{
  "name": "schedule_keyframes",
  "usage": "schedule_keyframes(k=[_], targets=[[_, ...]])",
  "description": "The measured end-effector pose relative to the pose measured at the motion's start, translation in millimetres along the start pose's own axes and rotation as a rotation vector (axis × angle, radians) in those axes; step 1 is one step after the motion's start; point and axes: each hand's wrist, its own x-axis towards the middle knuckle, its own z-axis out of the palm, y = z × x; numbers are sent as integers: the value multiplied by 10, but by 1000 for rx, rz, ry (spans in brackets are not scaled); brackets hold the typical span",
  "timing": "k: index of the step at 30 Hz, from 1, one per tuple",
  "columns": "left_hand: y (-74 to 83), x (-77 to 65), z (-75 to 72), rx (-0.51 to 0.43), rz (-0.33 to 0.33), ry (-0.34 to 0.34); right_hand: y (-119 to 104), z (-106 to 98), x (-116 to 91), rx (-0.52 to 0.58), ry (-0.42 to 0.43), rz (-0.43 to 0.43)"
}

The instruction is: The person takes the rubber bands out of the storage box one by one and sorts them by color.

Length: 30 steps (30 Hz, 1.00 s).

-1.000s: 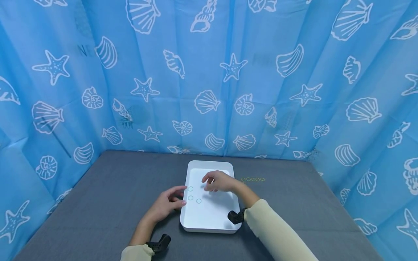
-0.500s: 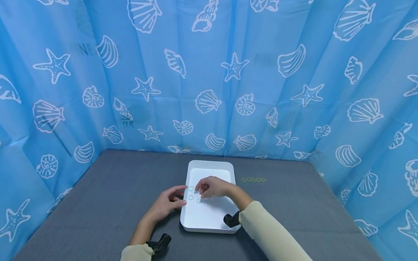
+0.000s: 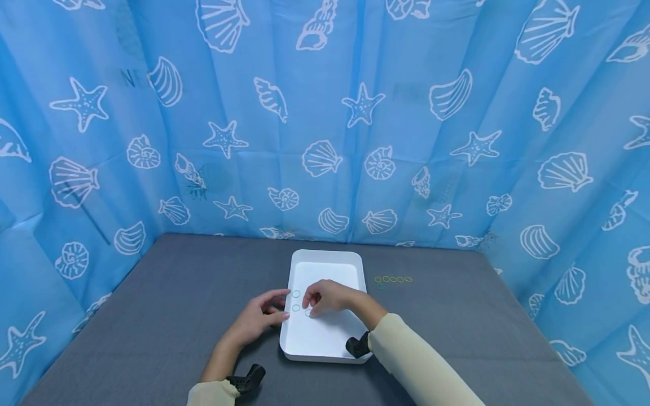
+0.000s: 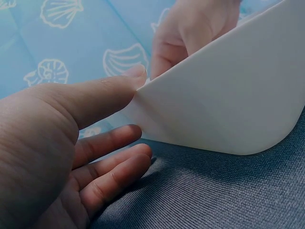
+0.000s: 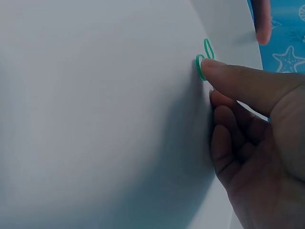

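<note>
A white tray [image 3: 335,338] lies on the grey cloth, with several thin green loops, looking like small rubber bands, on its floor. My left hand [image 3: 256,317] is at the tray's left side; in the left wrist view its thumb [image 4: 105,98] touches the rim while the other fingers are loosely bent below. Inside the tray is my right hand [image 3: 330,296], thumb and forefinger apart over one green rubber band [image 5: 199,67]. The thumb tip partly covers that band. Another green rubber band [image 3: 296,294] lies beside the left wall, and a further green rubber band [image 3: 296,308] nearer me.
Right of the tray, several yellow loops [image 3: 393,279] form a row on the cloth, with a green loop [image 3: 380,286] just below. A blue curtain [image 3: 325,113] with white shell prints hangs behind and around the grey table [image 3: 203,270].
My right hand has moved left and toward me across the tray, lowering to the nearest green rubber band. My left hand stays at the tray's side.
</note>
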Motion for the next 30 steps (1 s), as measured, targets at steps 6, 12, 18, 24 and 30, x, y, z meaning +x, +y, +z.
schedule_keyframes(k=[6,12,18,24,30], targets=[[5,-3,-5,3,3,4,-24,13,32,-33,-8,16],[2,-1,-7,3,3,7,-45,24,61,-91,0,44],[2,-3,1,19,16,10,-54,33,68,-156,4,53],[-13,-8,-3,27,21,15,-57,27,63,-168,-1,58],[-17,7,-2,19,18,12,-59,-13,32,-128,5,57]])
